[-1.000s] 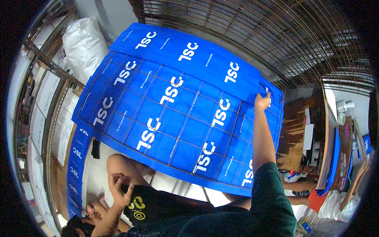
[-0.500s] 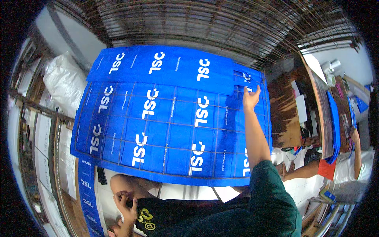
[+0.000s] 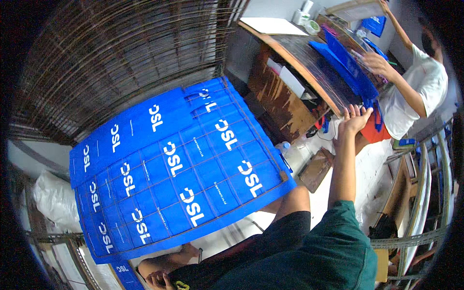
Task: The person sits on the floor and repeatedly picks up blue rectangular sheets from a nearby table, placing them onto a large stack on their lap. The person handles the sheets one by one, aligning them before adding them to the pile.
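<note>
And there the right hand [image 3: 355,121] is stretched out, fingers spread, nothing seen gripped! Just past its fingertips, up-picture, overlapping blue pieces [image 3: 350,72] are laid on the desk [image 3: 295,48], far nearer to it than to the left hand [image 3: 158,281], which is cut off by the lower edge beside a bent knee [image 3: 159,264]; fingers curled, any pinch cannot be told. Well leftward, the blue sheet [image 3: 183,171] is spread, its long axis sloped upward to the right. Counted: one sheet, one desk, one white sack [image 3: 57,200], one co-worker [image 3: 419,82]; the pieces cannot be counted.
</note>
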A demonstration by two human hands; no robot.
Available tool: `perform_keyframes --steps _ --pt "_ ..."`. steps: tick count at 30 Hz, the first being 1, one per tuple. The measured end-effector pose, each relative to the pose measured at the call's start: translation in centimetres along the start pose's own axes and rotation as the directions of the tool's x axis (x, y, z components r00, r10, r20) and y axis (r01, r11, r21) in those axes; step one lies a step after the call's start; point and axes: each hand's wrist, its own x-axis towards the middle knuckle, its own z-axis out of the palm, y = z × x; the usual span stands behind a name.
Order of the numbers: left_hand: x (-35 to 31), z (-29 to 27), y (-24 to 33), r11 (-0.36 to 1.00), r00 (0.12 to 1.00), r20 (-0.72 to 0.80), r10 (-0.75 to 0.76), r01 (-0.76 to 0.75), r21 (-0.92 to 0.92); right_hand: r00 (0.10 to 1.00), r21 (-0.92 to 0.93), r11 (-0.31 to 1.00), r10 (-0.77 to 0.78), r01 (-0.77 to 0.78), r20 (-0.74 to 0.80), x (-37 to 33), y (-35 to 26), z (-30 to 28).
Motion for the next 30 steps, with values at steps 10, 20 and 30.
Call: perform_keyframes --steps 10,20,30 --pt "-0.4 -0.8 0.9 0.999 0.998 0.054 -0.012 0.010 0.048 0.867 -0.358 0.793 0.410 -0.492 -0.283 11.8 4.9 -4.5" --pt "4.0 2.4 17.5 0.814 0.928 0.278 0.247 -0.043 -0.579 0.890 -0.163 0.920 0.388 -0.357 0.241 12.3 -2.4 -8.5" --pt "11.1 9.5 37.8 -0.080 0.055 0.484 0.873 0.996 0.031 0.719 -0.147 0.980 0.197 -0.132 0.667 -5.3 -19.1 -7.2"
